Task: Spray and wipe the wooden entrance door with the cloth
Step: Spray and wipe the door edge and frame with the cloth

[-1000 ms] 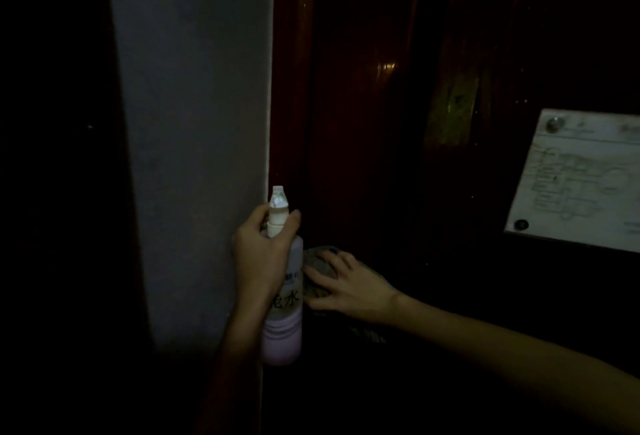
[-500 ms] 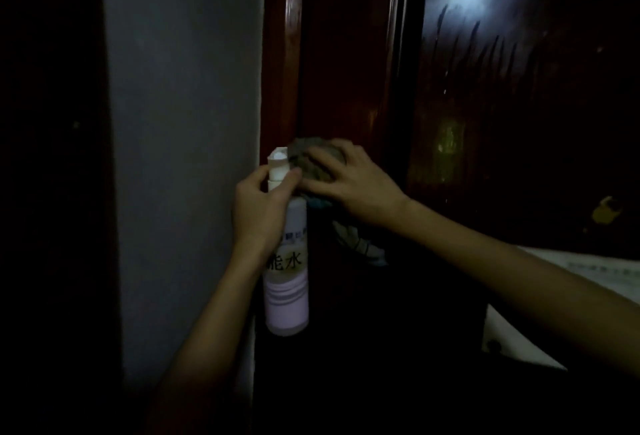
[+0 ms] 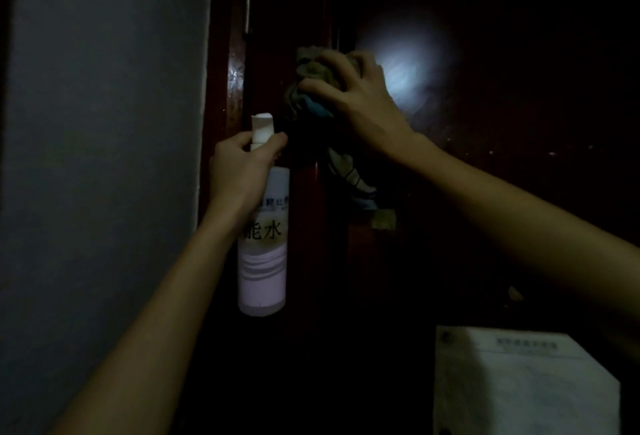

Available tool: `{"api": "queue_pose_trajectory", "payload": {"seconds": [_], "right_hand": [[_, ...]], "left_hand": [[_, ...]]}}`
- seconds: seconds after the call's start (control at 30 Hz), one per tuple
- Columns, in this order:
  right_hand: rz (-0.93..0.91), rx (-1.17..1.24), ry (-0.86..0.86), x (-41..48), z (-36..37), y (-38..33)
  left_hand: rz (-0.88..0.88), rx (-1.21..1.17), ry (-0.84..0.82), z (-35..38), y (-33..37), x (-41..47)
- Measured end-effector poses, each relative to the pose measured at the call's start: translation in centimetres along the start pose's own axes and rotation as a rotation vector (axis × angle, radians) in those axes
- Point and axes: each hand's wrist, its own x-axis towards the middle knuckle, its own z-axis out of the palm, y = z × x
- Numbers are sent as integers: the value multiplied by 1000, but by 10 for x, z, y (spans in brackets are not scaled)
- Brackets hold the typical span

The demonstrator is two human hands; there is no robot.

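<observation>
White notice (image 3: pixel 519 386) low on door (image 3: pixel 512 199)

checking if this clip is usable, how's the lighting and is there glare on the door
Head view: very dim, corners near black; head view: one round glare spot on the glossy wooden door, just right of the right hand gripping the cloth; head view: spray bottle in the left hand visible, its label soft.

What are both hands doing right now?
Left hand: closed, gripping the spray bottle just below its nozzle.
Right hand: closed on the bunched cloth, pressing it to the door.
</observation>
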Motion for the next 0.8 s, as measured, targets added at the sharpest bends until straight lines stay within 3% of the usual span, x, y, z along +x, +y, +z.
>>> {"api": "queue_pose_trajectory", "payload": {"seconds": [0.2,0.37,0.8], "right_hand": [[178,92,-46,-36,-15,56],[274,155,-22,-59,-2,52],[89,71,-66,-142,4,-3]], "left_hand": [[5,9,-34,29,-1,-10],[-39,-66,-51,49,-8,-17],[-117,-145,-113,54,-31,-71]]}}
